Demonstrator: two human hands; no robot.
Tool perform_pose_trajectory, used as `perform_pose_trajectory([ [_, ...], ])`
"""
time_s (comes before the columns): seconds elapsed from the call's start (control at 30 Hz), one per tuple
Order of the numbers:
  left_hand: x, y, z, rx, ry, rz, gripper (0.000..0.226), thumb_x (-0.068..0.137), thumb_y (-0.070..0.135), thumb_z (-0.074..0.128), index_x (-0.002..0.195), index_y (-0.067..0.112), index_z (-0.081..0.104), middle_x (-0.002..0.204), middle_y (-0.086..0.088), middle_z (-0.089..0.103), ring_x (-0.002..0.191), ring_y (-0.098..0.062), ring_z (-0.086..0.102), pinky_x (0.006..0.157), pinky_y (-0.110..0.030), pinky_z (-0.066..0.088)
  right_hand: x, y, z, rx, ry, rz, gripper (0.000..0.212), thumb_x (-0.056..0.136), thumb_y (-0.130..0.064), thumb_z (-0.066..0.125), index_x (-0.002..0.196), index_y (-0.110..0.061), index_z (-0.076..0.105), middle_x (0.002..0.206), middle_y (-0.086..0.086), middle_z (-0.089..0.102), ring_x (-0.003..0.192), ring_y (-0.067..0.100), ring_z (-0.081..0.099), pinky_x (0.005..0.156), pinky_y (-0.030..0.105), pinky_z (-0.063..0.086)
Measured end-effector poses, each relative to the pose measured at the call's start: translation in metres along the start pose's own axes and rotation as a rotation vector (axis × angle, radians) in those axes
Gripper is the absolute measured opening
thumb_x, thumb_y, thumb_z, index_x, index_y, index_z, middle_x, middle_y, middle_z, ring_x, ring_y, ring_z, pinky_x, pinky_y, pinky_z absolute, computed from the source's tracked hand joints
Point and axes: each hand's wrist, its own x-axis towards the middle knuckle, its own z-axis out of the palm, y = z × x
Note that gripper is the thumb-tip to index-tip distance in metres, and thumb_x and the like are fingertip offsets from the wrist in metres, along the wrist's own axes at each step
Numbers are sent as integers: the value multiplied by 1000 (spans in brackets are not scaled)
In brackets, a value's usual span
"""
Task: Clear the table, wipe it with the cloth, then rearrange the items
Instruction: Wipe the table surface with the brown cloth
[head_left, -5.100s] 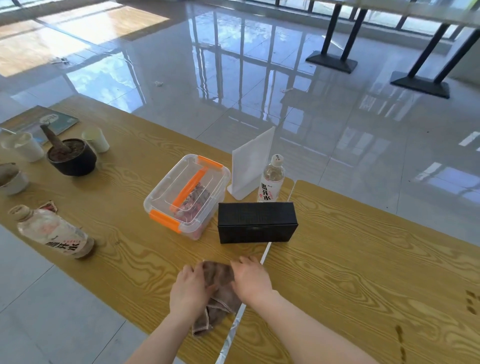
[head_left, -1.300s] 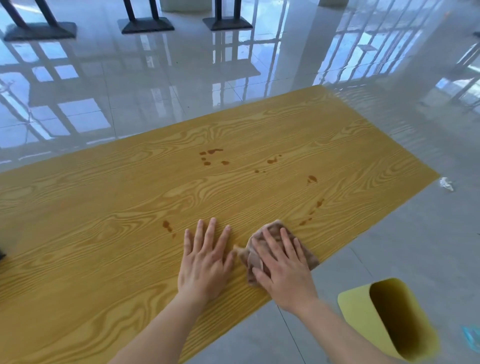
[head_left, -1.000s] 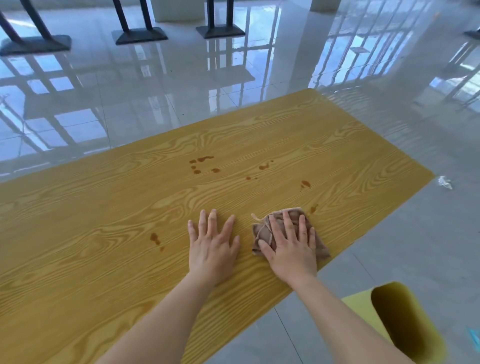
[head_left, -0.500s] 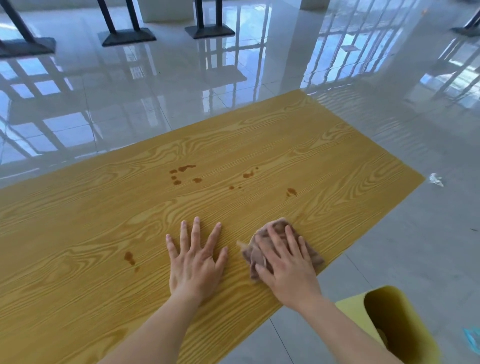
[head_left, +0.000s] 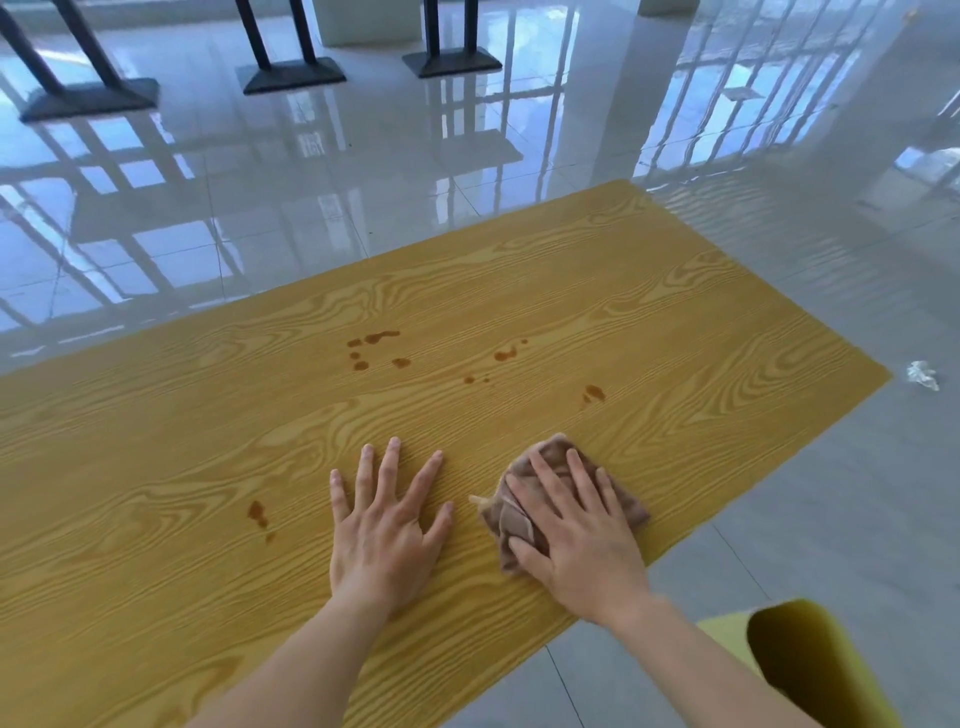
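A yellow wood-grain table (head_left: 519, 312) fills the middle of the head view. My right hand (head_left: 576, 530) lies flat with straight fingers on a crumpled brown cloth (head_left: 511, 512), pressing it onto the table near the front edge. My left hand (head_left: 387, 525) rests flat on the bare wood just left of the cloth, fingers spread. Brown stains show on the wood: a cluster (head_left: 374, 349) at the centre, more stains (head_left: 592, 393) further right, and one spot (head_left: 257, 512) left of my left hand.
A yellow bin (head_left: 810, 670) stands on the floor at the lower right, beside the table's front edge. A crumpled white scrap (head_left: 922, 374) lies on the glossy tiled floor past the table's right corner. Black table bases (head_left: 291, 75) stand at the back.
Since half a second ago my right hand with the cloth has stayed near the front edge, shifting only slightly. Five seconds ago the view showed another table part with boxes and bottles.
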Motion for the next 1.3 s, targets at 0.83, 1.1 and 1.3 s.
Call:
perform_pose_trajectory([
  [0.83, 61, 5, 0, -56, 0, -160, 76, 91, 69, 13, 154, 27, 6, 160, -8, 2, 148, -28, -9, 112, -68, -7, 102, 81, -25, 88, -64, 532, 74, 88, -76, 11, 152, -44, -9, 162, -7, -20, 148, 32, -18, 118, 56, -6],
  [1.1, 60, 8, -1, 32, -46, -157, 80, 89, 71, -1, 154, 25, -10, 162, -11, -18, 147, -31, -21, 109, -69, -10, 40, 61, -16, -36, -60, 135, 71, 86, -79, 16, 148, -54, -8, 160, -17, -22, 149, 22, -18, 119, 49, -4],
  [1.3, 60, 8, 0, 52, -57, -152, 80, 88, 72, -2, 153, 27, -14, 162, -9, -20, 147, -30, -23, 110, -68, -11, 128, 67, -31, 60, -80, 476, 78, 84, -80, 8, 151, -45, -12, 161, -6, -24, 147, 33, -21, 118, 57, -6],
])
